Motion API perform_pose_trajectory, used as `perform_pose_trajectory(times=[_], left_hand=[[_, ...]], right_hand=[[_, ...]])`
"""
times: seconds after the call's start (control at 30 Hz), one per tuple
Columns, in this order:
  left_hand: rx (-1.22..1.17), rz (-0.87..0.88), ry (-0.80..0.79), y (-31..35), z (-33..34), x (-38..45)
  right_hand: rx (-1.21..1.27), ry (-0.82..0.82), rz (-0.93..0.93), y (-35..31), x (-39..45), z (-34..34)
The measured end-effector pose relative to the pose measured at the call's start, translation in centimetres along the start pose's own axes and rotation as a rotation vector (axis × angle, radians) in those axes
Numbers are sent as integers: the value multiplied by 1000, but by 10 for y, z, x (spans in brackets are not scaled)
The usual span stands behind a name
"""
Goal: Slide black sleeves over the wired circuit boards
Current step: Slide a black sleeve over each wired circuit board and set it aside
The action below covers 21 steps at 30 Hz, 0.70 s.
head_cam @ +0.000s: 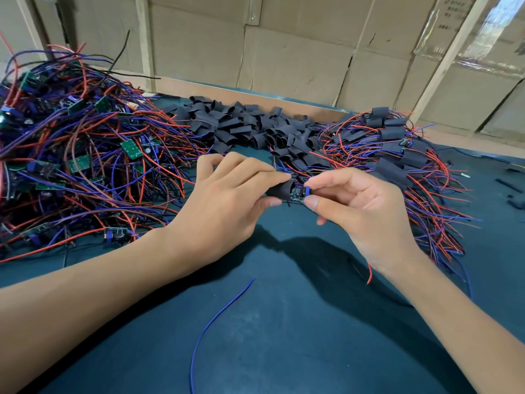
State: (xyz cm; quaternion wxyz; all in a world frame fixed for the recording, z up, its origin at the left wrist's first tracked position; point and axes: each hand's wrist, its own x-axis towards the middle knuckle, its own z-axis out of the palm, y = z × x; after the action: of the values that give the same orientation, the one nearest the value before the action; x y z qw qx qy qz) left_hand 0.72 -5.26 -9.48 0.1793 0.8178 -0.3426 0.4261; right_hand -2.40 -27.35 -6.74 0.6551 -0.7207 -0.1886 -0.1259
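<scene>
My left hand (227, 194) pinches a black sleeve (279, 191) between thumb and fingers, just above the table's middle. My right hand (360, 206) pinches a small green circuit board (298, 192) by its blue end. The board's other end sits inside the sleeve's open mouth. A blue wire (218, 314) trails down over the mat toward me. A heap of loose black sleeves (250, 126) lies behind my hands. Bare wired boards (79, 155) are piled at the left. Sleeved boards (397, 149) with red and blue wires lie at the right.
The table is covered by a dark teal mat (284, 336). Cardboard boxes (298, 58) and wooden battens stand along the far edge. A few small black scraps (508, 186) lie at the far right of the mat.
</scene>
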Motion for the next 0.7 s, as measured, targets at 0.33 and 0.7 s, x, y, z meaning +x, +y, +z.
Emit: perform_pose_trajectory(times=[0.33,0.7], left_hand=[[-156,5,-79,4,-3,2],[-211,76,-134,6,-7,3]], right_hand=[[-142,23,70,1,0,2],[-262,-112,30,-3,-3,-3]])
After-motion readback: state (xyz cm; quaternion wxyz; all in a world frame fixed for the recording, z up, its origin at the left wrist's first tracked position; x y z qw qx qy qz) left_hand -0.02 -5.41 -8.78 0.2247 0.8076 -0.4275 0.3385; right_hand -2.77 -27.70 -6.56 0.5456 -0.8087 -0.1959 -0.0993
